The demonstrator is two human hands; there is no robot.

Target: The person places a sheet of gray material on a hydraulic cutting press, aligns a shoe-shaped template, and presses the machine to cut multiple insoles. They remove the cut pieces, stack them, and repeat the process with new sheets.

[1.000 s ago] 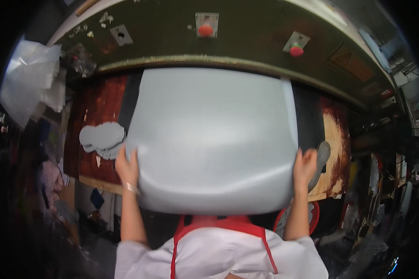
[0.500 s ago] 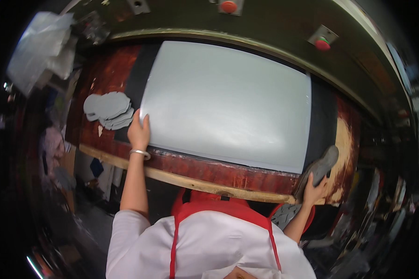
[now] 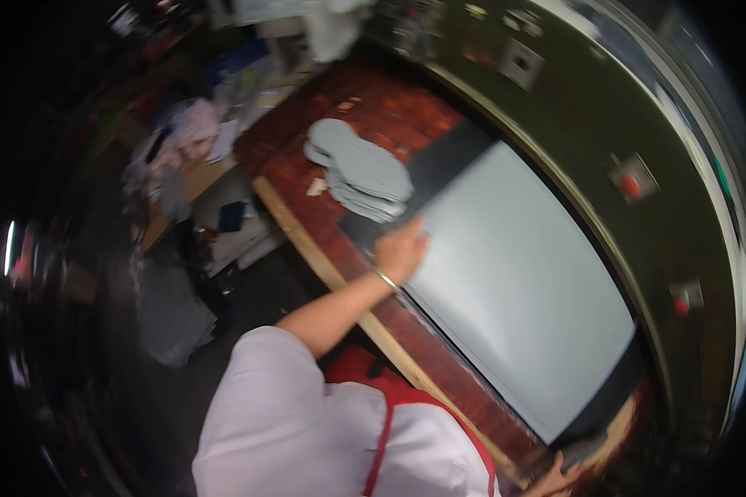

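My left hand (image 3: 402, 251) is at the left edge of a large pale grey sheet (image 3: 526, 282), its thumb and fingers apart and somewhat smeared. The sheet lies flat on a black board (image 3: 452, 156). Beside this hand sits a stack of grey sole-shaped cut pieces (image 3: 363, 170). At the bottom right, my right hand (image 3: 558, 478) grips a dark sole-shaped piece (image 3: 587, 447) near the sheet's near right corner. That piece is blurred and partly beyond what I can make out.
A worn red-brown table (image 3: 373, 91) with a pale wooden front edge (image 3: 298, 240) carries the board. Behind it runs a dark green machine beam (image 3: 555, 108) with red buttons (image 3: 632, 184). Clutter and plastic bags (image 3: 307, 25) stand at the left.
The view has swung left and tilted, so the table now slants and the right hand sits near the lower rim. Both hands stay near the same places on the table.
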